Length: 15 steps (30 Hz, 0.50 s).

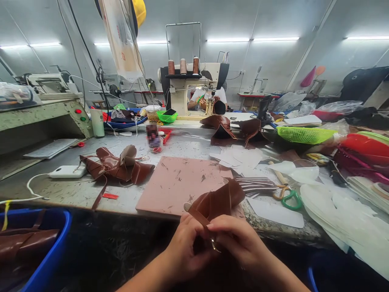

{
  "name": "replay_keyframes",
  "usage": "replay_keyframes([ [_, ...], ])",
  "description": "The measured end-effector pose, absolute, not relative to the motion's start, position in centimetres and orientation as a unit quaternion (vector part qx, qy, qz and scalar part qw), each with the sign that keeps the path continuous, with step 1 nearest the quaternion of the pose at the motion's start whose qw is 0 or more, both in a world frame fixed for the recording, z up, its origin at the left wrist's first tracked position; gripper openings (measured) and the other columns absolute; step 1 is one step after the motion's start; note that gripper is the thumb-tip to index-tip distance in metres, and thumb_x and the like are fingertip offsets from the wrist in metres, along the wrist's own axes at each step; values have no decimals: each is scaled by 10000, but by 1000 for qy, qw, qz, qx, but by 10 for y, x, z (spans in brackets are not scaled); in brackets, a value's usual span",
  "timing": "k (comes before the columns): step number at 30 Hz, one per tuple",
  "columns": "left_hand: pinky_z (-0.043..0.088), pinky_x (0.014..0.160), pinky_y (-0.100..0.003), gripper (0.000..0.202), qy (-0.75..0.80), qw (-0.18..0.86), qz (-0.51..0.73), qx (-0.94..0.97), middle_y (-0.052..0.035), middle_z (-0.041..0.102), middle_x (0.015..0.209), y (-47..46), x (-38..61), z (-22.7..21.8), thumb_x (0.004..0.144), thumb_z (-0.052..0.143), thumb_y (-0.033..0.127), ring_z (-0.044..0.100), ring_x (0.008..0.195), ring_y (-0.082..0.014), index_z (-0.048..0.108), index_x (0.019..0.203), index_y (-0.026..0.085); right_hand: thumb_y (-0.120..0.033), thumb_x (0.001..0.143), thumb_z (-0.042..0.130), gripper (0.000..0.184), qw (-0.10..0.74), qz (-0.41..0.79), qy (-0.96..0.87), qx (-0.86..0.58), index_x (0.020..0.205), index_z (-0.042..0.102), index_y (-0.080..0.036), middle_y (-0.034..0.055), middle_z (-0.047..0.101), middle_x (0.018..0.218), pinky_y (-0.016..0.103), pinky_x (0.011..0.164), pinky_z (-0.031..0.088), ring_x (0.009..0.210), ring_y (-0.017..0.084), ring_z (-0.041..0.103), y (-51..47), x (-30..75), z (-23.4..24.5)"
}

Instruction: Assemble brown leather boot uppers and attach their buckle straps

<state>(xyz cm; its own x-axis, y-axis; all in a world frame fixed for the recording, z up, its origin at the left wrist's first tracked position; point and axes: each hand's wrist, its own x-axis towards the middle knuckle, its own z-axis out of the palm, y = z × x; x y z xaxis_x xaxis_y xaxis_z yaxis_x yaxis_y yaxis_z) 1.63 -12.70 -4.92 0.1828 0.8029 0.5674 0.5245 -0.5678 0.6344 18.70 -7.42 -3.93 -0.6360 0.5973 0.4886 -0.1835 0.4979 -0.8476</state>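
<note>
Both of my hands are closed on a brown leather piece (220,198) at the front edge of the table. My left hand (185,243) grips its strap from the left, and my right hand (240,239) pinches it from the right. Between the hands hangs a small metal buckle (215,245); my fingers partly hide it. The leather piece rises over the near right corner of a pinkish board (182,182). Another brown leather piece (118,164), with straps and metal fittings, lies left of the board.
Scissors with a green handle (291,199) lie at the right, near white paper pieces (337,219). Farther back are brown leather parts (220,127), a green basket (305,135) and a sewing machine (179,95), with a person behind it. A blue bin (65,231) stands at lower left.
</note>
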Motion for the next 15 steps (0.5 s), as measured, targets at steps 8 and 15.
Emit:
replay_keyframes([
  [8, 354, 727, -309, 215, 441, 67, 425, 788, 29, 551, 671, -132, 13, -45, 701, 584, 125, 510, 695, -140, 389, 746, 203, -348, 873, 535, 212, 351, 456, -793, -200, 1007, 609, -201, 54, 618, 877, 266, 657, 491, 767, 163, 591, -73, 194, -44],
  [15, 365, 688, -295, 207, 382, -57, 370, 845, 8, 586, 683, -135, 7, -33, 735, 442, -12, 484, 677, -134, 391, 751, 188, -390, 859, 558, 247, 312, 444, -812, -215, 884, 674, -173, 87, 613, 956, 245, 598, 509, 756, 162, 616, -72, 194, -35],
])
